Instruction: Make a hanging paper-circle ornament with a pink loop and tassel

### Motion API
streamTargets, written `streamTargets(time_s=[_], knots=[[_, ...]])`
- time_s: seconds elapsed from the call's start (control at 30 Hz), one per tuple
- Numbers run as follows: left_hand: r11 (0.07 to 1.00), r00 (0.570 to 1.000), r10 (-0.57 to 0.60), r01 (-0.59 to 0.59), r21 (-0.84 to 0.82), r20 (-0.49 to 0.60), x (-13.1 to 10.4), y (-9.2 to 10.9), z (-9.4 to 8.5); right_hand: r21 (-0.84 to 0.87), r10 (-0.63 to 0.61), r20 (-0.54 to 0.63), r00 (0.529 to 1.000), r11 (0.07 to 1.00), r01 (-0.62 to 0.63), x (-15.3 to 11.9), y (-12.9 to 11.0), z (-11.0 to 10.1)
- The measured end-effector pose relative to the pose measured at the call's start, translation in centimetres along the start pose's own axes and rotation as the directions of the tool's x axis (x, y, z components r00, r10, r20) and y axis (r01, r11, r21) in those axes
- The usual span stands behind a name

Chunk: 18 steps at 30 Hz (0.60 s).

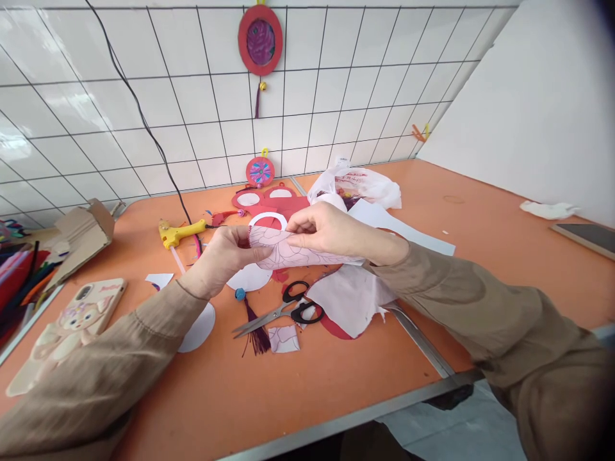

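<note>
A pale pink piece of patterned fabric (281, 255), printed with dark line drawings, is stretched between both hands above the table. My left hand (228, 253) pinches its left end, thumb in front. Closed on the top edge nearer the middle is my right hand (327, 230), thumb and fingers together. Black-handled scissors (283, 312) lie below the hands, blades pointing left. Their blades lie across a purple tassel with a blue bead (257, 330). A small patterned scrap (284, 339) rests beside the tassel. Whitish cloth (353, 298) spreads under my right forearm, partly over a red piece.
A yellow glue gun (180, 234) stands at the left, near a phone case (77, 326) and torn cardboard (86, 234). Red cut-out sheets (283, 205) and a white plastic bag (375, 186) are behind the hands. Round red ornaments (260, 171) stand at the tiled wall.
</note>
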<state>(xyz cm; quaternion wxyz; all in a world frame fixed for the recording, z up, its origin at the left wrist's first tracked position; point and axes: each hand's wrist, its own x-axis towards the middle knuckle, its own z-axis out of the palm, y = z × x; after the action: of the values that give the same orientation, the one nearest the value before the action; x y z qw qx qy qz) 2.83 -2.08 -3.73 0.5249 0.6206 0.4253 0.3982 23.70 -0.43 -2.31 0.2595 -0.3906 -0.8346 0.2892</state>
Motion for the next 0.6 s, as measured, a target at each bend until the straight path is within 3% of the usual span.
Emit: streamTargets(time_s=[0.13, 0.27, 0.43, 0.6], knots=[[0.998, 0.998, -0.018, 0.021, 0.062, -0.056, -0.1, 0.2, 0.1, -0.107, 0.010, 0.072, 0.997, 0.994, -0.003, -0.1, 0.1, -0.1], [0.994, 0.999, -0.028, 0.032, 0.108, -0.034, -0.1, 0.2, -0.1, -0.130, 0.030, 0.049, 0.998, 0.991, -0.024, -0.1, 0.1, -0.1], [0.952, 0.999, -0.039, 0.044, 0.304, -0.023, 1.1, -0.5, -1.7, -0.135, 0.009, 0.049, 0.999, 0.991, -0.002, -0.1, 0.0, 0.6], [0.830, 0.973, -0.214, 0.132, 0.542, 0.090, 2.4, -2.1, -3.9, -0.196, 0.051, 0.086, 0.995, 0.980, -0.033, 0.1, 0.0, 2.1]])
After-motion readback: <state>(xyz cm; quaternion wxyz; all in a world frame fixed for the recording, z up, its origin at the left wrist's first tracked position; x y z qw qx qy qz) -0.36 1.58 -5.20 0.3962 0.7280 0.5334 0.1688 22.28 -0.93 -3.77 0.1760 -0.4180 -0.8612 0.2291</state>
